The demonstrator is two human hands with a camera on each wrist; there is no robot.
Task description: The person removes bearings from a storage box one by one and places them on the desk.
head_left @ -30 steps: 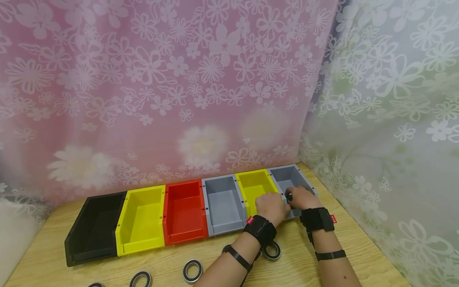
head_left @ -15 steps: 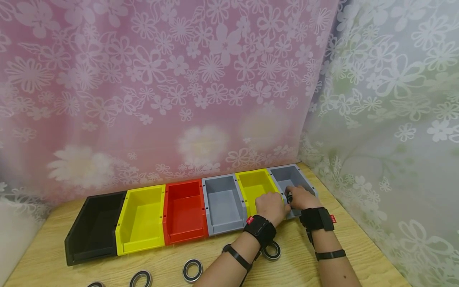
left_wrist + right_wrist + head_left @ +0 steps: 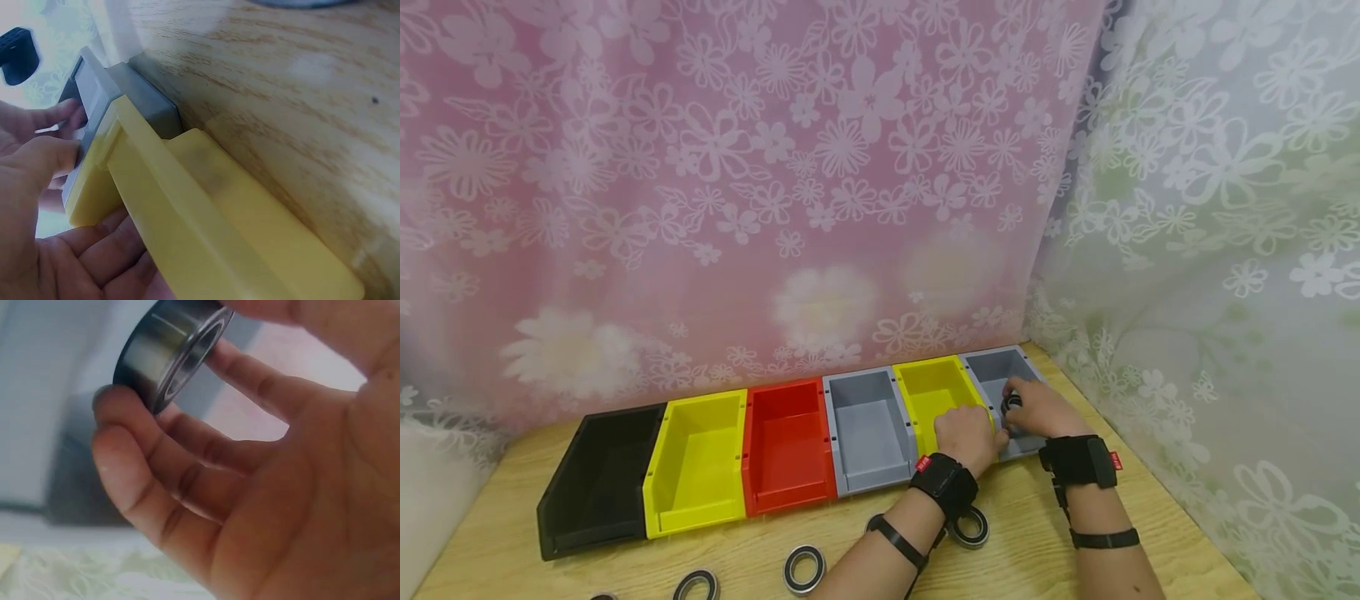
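Right hand (image 3: pixel 1033 410) pinches a bearing (image 3: pixel 169 353) between thumb and fingertips, ring tilted on edge, held over the grey bin (image 3: pixel 1000 371) just ahead of it. Left hand (image 3: pixel 966 435) grips the front lip of the yellow bin (image 3: pixel 206 219), touching the grey bin's left side, just left of the right hand. Spare bearings (image 3: pixel 804 568) lie on the tabletop (image 3: pixel 760 550) behind the left wrist.

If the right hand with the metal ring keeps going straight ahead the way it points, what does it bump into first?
Probably the inside of the far-right grey bin. The right hand holds the bearing ring over that bin's open front, pointing into it. Depth is hard to judge, so floor or back wall is unclear.
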